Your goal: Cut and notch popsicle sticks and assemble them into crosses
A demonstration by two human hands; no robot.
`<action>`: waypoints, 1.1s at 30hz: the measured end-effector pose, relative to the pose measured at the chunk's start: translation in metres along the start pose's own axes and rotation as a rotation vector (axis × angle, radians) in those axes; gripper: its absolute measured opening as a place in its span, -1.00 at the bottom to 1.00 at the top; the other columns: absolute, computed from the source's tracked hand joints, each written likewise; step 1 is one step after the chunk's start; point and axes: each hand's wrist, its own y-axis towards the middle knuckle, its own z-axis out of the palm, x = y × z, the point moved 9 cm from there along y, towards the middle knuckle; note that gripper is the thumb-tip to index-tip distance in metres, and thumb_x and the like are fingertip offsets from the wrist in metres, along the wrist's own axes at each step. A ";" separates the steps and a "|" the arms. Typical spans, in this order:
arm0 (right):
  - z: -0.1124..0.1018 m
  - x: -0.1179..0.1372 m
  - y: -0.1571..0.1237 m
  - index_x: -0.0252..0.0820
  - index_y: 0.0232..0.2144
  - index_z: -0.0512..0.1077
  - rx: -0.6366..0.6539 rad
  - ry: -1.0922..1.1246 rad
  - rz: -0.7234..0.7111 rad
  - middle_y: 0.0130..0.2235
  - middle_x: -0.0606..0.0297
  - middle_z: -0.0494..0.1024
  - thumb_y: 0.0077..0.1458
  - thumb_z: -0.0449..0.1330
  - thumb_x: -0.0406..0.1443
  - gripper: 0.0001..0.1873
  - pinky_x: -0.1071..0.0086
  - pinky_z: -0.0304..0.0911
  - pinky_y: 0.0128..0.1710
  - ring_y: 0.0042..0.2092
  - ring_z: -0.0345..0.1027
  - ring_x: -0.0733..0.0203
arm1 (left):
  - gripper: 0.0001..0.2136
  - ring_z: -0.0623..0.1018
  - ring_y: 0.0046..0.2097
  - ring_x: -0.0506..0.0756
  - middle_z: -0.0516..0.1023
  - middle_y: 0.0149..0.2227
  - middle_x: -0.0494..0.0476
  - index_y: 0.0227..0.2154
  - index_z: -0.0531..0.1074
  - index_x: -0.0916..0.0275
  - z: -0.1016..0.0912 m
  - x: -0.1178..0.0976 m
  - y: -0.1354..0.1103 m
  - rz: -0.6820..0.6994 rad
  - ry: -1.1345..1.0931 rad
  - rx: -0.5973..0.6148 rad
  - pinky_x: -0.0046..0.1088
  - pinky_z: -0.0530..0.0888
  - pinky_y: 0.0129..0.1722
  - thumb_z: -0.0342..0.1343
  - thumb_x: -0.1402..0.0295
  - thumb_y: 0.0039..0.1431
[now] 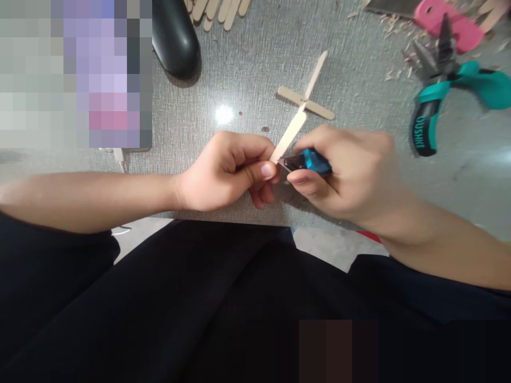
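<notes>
My left hand (233,170) is closed in a pinch on the near end of a flat wooden craft stick (290,134) that slants up and to the right. My right hand (351,173) is closed around a small teal and black cutter (307,161) whose tip touches the stick's near end. Just beyond the stick, a cross of glued wooden sticks (307,97) lies on the grey table (247,69).
Teal-handled pliers (443,85) lie at the right, a pink-handled tool (449,21) and wood shavings behind them. A black rounded object (174,37) and several loose sticks (217,10) are at the top. A blurred patch covers the top left. My dark-clothed lap fills the bottom.
</notes>
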 end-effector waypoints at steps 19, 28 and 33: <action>-0.028 0.000 -0.001 -0.09 -0.13 0.68 -0.257 -0.115 -0.052 -0.31 0.14 0.68 0.58 0.03 0.40 -0.20 0.13 0.35 -0.26 -0.28 0.61 0.00 | -0.46 0.78 -0.41 0.06 0.74 -0.42 0.06 -0.29 0.51 0.22 -0.007 0.002 0.002 -0.045 -0.055 -0.042 -0.54 0.75 -0.45 0.51 -0.18 0.39; -0.011 -0.002 0.000 -0.08 -0.16 0.66 -0.113 0.026 -0.042 -0.37 0.19 0.67 0.62 -0.13 0.40 -0.12 0.16 0.28 -0.33 -0.33 0.61 0.06 | -0.50 0.76 -0.40 0.06 0.72 -0.41 0.08 -0.27 0.55 0.23 -0.004 0.003 0.001 -0.040 -0.098 -0.015 -0.47 0.78 -0.39 0.56 -0.11 0.35; -0.010 -0.001 0.001 -0.08 -0.19 0.63 -0.124 0.025 -0.034 -0.40 0.22 0.64 0.63 -0.15 0.39 -0.13 0.17 0.26 -0.34 -0.36 0.59 0.12 | -0.51 0.77 -0.37 0.05 0.69 -0.39 0.06 -0.26 0.56 0.23 -0.003 0.001 0.002 -0.032 -0.085 -0.019 -0.49 0.76 -0.41 0.52 -0.12 0.40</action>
